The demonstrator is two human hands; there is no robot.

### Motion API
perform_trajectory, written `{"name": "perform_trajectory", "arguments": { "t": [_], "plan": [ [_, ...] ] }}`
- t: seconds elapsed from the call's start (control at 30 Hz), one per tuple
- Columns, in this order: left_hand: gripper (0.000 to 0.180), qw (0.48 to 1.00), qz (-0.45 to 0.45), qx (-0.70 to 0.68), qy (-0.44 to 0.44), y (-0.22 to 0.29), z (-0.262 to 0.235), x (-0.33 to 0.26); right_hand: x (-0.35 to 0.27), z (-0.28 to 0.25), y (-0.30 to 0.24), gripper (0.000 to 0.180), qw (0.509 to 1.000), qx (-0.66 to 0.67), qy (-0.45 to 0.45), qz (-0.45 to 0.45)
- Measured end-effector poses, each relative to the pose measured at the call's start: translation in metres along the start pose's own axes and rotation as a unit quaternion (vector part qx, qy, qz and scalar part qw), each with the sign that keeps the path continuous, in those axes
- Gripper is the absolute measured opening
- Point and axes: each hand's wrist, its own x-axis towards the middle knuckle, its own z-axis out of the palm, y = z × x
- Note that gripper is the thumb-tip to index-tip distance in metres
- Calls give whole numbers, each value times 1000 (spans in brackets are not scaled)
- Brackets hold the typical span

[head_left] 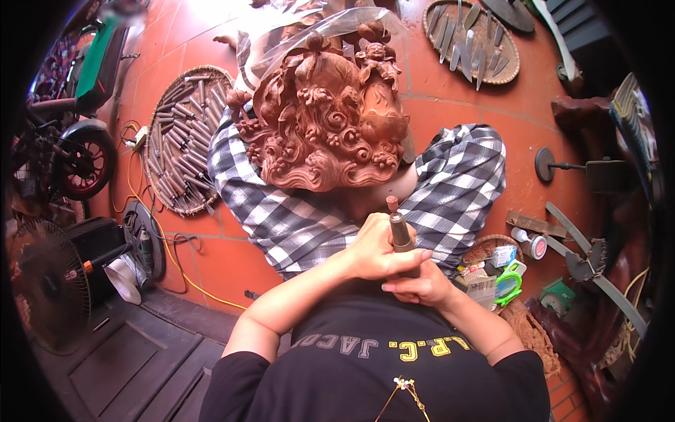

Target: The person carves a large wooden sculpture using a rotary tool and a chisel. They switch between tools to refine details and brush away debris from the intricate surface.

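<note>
In front of my chest is a slim metal rotary tool handpiece (399,228), upright, with a short reddish tip at its top. My left hand (376,250) wraps round it, thumb stretched across its lower part. Just below, my right hand (424,287) closes on the tool's lower end, which the fingers mostly hide. Beyond both hands stands a reddish-brown wood carving (327,119) with swirling waves, round fruit-like shapes and a small figure at its upper right. It sits between my crossed legs in checked trousers, apart from the tool's tip.
A round woven tray (156,151) of many carving tools lies left, another tray (439,60) with flat blades far right. A fan (49,281) and yellow cable (169,257) are at left. Right are a green-rimmed magnifier (509,285), small containers and a metal stand (545,165).
</note>
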Motion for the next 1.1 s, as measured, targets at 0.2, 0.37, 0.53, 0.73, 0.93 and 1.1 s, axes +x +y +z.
{"name": "perform_trajectory", "arguments": {
  "t": [0.2, 0.37, 0.53, 0.73, 0.93, 1.1],
  "plan": [
    [39, 996, -37, 23, 84, -1, -14, 10, 20, 9, -6, 17, 994, -78, 47, -61],
    [28, 892, -143, -383, 194, -15, 7, 2, 2, -10, -56, 46, 806, -569, 132, -96],
    [42, 935, -118, -323, 84, 4, 12, 16, -17, -27, -82, 28, 830, -326, 269, -364],
    [39, 964, -220, -98, -112, 12, 51, 27, -40, -24, -97, 22, 748, -472, 137, -446],
    [39, 962, -231, -49, -134, -1, 49, 27, -70, -29, -81, 18, 769, -482, 113, -406],
    [42, 956, -243, -87, -142, 11, 53, 35, -71, -39, -69, 19, 781, -451, 166, -400]
  ]
}}
